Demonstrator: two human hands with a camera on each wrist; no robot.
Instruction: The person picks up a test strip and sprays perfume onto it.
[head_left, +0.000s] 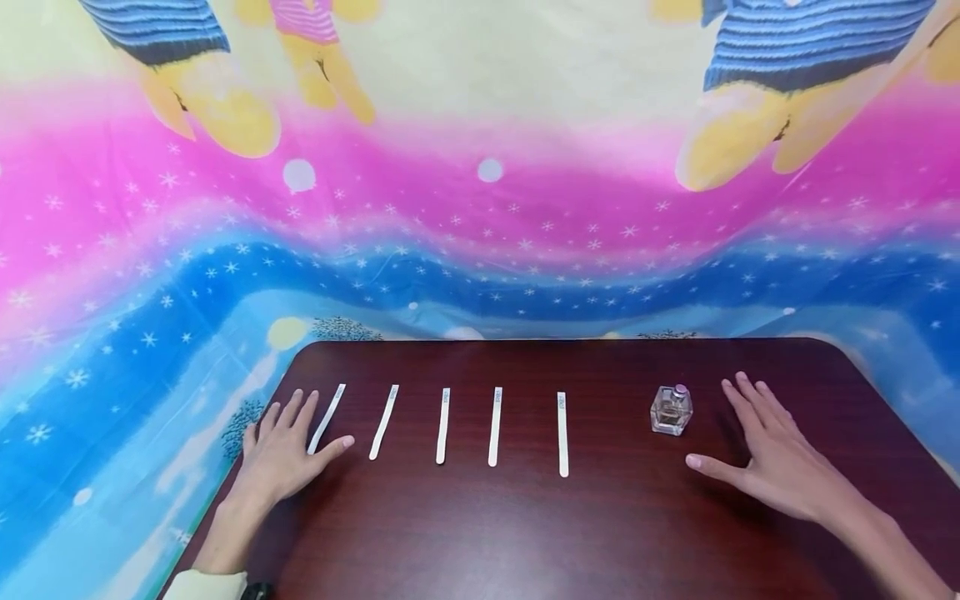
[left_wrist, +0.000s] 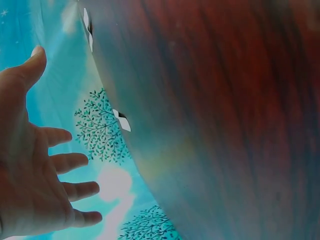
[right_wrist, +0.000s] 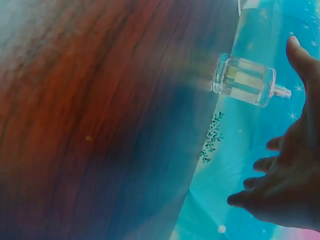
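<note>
Several narrow white paper strips, blue marks at their far ends, lie apart in a row on the table. The leftmost strip (head_left: 327, 418) is beside my left hand (head_left: 281, 454), between its spread thumb and fingers; the rightmost strip (head_left: 562, 433) is near the middle. A small clear glass perfume bottle (head_left: 671, 412) with a pinkish sprayer top stands upright to the right of the row. My right hand (head_left: 780, 462) is spread to the right of the bottle, not touching it. In the right wrist view the bottle (right_wrist: 245, 80) shows sideways, apart from the fingers. Both hands hold nothing.
The dark red-brown wooden table (head_left: 480, 533) has rounded far corners. A colourful printed cloth (head_left: 450, 208) hangs behind it and along its sides, close to the table's edge. A light sleeve (head_left: 206, 583) and a dark wristband (head_left: 257, 591) show at my left wrist.
</note>
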